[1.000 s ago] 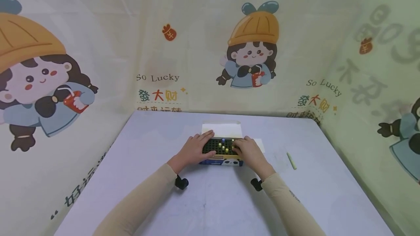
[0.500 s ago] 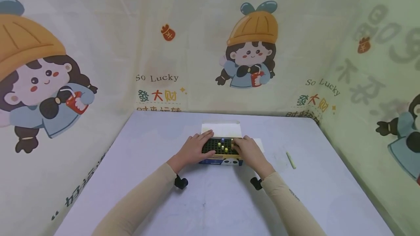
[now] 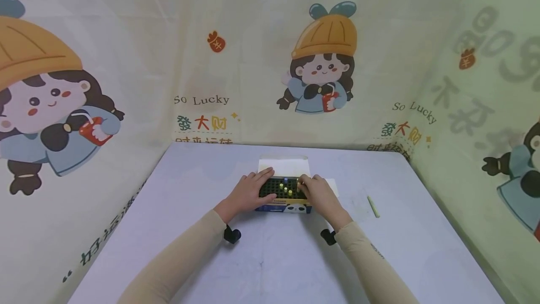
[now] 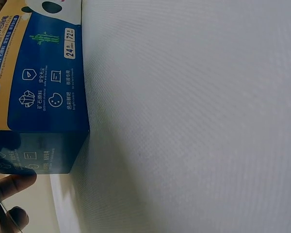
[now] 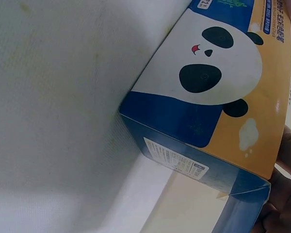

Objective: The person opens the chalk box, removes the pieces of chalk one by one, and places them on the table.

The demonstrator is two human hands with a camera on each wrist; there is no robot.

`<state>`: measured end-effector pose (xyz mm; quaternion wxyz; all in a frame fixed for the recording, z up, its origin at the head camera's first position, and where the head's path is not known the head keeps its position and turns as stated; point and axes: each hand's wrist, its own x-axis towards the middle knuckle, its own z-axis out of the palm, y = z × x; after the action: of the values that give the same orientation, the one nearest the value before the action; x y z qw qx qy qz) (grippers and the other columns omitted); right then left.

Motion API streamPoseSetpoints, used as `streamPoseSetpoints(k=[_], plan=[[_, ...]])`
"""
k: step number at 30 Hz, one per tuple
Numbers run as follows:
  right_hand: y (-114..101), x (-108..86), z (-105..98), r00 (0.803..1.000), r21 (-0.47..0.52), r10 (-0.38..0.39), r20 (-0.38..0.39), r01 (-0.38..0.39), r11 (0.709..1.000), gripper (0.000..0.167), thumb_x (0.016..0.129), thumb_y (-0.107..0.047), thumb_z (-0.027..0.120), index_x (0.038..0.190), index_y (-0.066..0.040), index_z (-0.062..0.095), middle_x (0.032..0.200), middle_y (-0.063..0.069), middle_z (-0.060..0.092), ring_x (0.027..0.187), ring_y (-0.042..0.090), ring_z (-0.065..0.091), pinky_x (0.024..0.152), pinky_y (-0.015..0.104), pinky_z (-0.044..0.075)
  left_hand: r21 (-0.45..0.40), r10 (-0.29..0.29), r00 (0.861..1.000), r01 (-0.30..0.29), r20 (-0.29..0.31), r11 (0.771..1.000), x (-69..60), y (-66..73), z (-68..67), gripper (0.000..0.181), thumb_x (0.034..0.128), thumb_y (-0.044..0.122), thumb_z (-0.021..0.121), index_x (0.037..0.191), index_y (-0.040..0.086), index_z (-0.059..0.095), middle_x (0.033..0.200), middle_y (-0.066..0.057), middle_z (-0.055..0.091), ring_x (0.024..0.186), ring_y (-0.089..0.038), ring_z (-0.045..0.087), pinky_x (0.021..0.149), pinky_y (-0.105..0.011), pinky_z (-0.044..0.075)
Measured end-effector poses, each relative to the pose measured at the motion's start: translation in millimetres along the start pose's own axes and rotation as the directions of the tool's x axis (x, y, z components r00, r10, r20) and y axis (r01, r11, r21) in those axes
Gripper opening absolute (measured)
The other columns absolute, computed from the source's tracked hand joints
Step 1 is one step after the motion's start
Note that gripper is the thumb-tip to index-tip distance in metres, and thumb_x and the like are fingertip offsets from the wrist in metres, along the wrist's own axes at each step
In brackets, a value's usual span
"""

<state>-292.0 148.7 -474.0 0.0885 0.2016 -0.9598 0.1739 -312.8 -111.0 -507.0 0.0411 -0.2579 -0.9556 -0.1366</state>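
Observation:
A blue and orange chalk box (image 3: 276,209) with a panda on its front lies on the table. Several chalk sticks (image 3: 290,193), mostly yellow and one blue, stand in its black holed insert (image 3: 270,189). My left hand (image 3: 249,191) holds the box's left end, thumb along the near edge and fingers over the far one. With my right hand (image 3: 322,196) I pinch a chalk stick at the insert's right end; the fingertips mostly hide it. In the left wrist view, fingers (image 4: 17,184) show by the box's end. The right wrist view shows the panda front (image 5: 218,63).
The box's white lid flap (image 3: 288,167) stands open at the back, and another white flap (image 3: 333,186) sticks out at the right. A pale green chalk stick (image 3: 373,206) lies on the table (image 3: 261,266) to the right. Printed cloth walls surround the table.
My right fingertips have shifted slightly at the insert's right end. The left hand keeps its hold, and the box stays in place.

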Motion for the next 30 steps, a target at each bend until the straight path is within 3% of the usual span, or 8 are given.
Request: streamPoseSetpoints(k=[17, 30], plan=[[-0.1, -1.1, -0.1, 0.996, 0.089, 0.094, 0.003, -0.094, 0.992, 0.021, 0.111, -0.026, 0.051, 0.12, -0.01, 0.061, 0.087, 0.004, 0.062, 0.077, 0.017, 0.053, 0.065, 0.033, 0.047, 0.005, 0.012, 1.0, -0.012, -0.016, 1.0, 1.5, -2.2, 2.3, 0.085, 0.0992, 0.071, 0.047, 0.167, 0.024, 0.025, 0.172, 0.007, 0.023, 0.142, -0.036, 0.047, 0.11, -0.06, 0.039], [1.6, -0.2, -1.6, 0.992, 0.239, 0.108, -0.062, -0.091, 0.967, 0.026, 0.113, -0.025, 0.044, 0.127, -0.004, 0.053, 0.099, 0.012, 0.07, 0.071, 0.016, 0.058, 0.064, 0.035, 0.049, -0.009, 0.018, 1.0, -0.019, -0.019, 1.0, 2.4, -4.8, 1.3, 0.084, 0.0994, 0.07, 0.047, 0.167, 0.025, 0.025, 0.172, 0.007, 0.023, 0.144, -0.037, 0.045, 0.112, -0.062, 0.037]])
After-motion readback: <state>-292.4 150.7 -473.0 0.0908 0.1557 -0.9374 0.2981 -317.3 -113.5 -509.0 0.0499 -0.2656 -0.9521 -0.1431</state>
